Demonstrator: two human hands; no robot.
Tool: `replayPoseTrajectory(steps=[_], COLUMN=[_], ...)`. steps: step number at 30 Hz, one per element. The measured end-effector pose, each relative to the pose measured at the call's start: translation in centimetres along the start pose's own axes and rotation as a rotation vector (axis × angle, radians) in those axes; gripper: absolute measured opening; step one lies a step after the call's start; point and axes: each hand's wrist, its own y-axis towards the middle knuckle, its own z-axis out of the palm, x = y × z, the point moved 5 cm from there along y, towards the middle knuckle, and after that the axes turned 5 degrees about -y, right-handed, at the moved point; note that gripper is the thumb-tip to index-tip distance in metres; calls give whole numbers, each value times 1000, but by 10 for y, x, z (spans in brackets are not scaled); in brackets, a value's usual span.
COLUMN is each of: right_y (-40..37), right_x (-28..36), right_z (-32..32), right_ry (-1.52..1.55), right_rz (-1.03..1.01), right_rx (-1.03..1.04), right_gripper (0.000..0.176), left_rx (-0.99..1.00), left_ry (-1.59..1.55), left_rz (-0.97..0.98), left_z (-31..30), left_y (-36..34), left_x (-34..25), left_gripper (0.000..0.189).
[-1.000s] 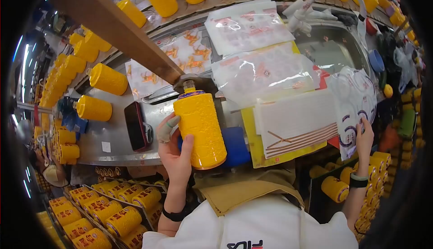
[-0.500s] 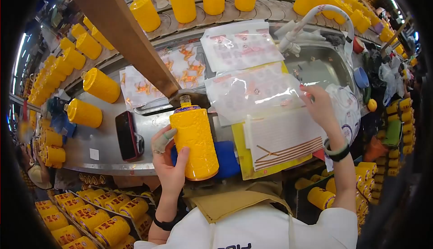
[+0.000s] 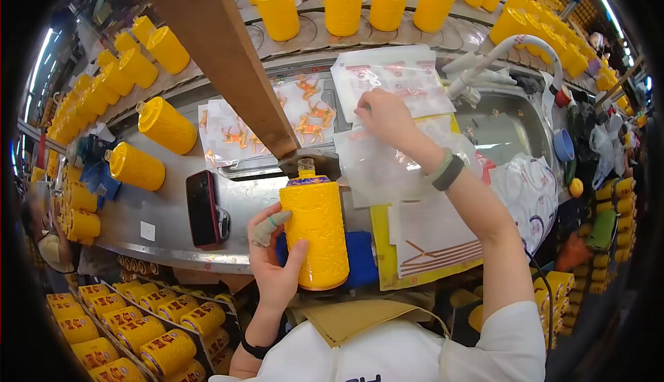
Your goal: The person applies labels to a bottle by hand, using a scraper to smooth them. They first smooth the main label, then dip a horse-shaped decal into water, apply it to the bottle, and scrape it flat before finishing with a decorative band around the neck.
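Note:
My left hand [image 3: 271, 271] is wrapped round a textured yellow bottle [image 3: 317, 233], held upright at the front edge of the steel worktop. A pale covering with a green band is on one of its fingers. The bottle's clear glass neck points away from me, above a purple patterned shoulder. My right hand [image 3: 389, 116] is over printed sheets [image 3: 394, 71], its fingers curled together; whether they pinch anything is hidden. Below that hand lies a translucent sheet [image 3: 373, 168]. Lined paper with brown strips [image 3: 439, 257] rests on a yellow sheet [image 3: 384, 271].
A wooden post [image 3: 228, 57] rises just behind the bottle. To the left are a phone [image 3: 201, 209], sheets with orange figures [image 3: 308, 119] and two yellow bottles [image 3: 166, 125]. A sink [image 3: 508, 123] with a tap is at right. Beyond runs a conveyor [image 3: 311, 29] carrying several bottles.
My right hand has moved left and away from me, from the translucent sheet's right side to the printed sheets. My left hand still holds the bottle. The camera view has shifted slightly.

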Motion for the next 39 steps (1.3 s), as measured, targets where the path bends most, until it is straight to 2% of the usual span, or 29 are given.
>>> replayPoseTrajectory(steps=[1, 3, 4, 6, 9, 12, 19, 22, 23, 25, 29, 32, 36, 39], right_y=[3, 7, 6, 3, 4, 1, 1, 4, 5, 9, 5, -1, -1, 3], right_x=[1, -4, -4, 1, 1, 15, 4, -7, -18, -45, -79, -88, -84, -62], right_z=[0, 6, 5, 4, 7, 3, 8, -12, -16, -34, -65, -66, -47, -38], right_ry=[-2, -40, -43, -86, -97, -148, -56, 246, 243, 269, 214, 283, 337, 362], right_rz=[-4, 88, 85, -49, -24, 57, -27, 150, 152, 174, 269, 361, 262, 301], right_rx=[1, 180, 183, 170, 181, 162, 104, 158, 157, -61, -119, -33, 58, 174], right_gripper=[17, 25, 25, 35, 39, 36, 24, 29, 29, 31, 34, 37, 35, 28], left_rx=[-4, -11, -15, -7, 2, 3, 7, 10, 6, 4, 0, -3, -16, -16], left_ry=[-2, -32, -36, -53, -45, -53, -63, -63, -58, -57, -68, -65, -62, -63], left_rz=[1, -30, -30, -19, -9, -17, -3, -17, -17, -16, -27, -36, -39, -34], left_z=[0, 0, 0, 1, -1, -1, -2, -1, -1, -1, -1, -1, -1, -2], left_y=[0, 0, 0, 1, 2, 1, 1, 2, 1, 1, 1, 1, 0, 0], left_x=[0, 1, 1, 0, 1, 2, 3, 2, 2, 3, 4, 5, 5, 5], left_gripper=[46, 46, 46, 47, 47, 47, 47, 48, 48, 48, 47, 47, 47, 48])
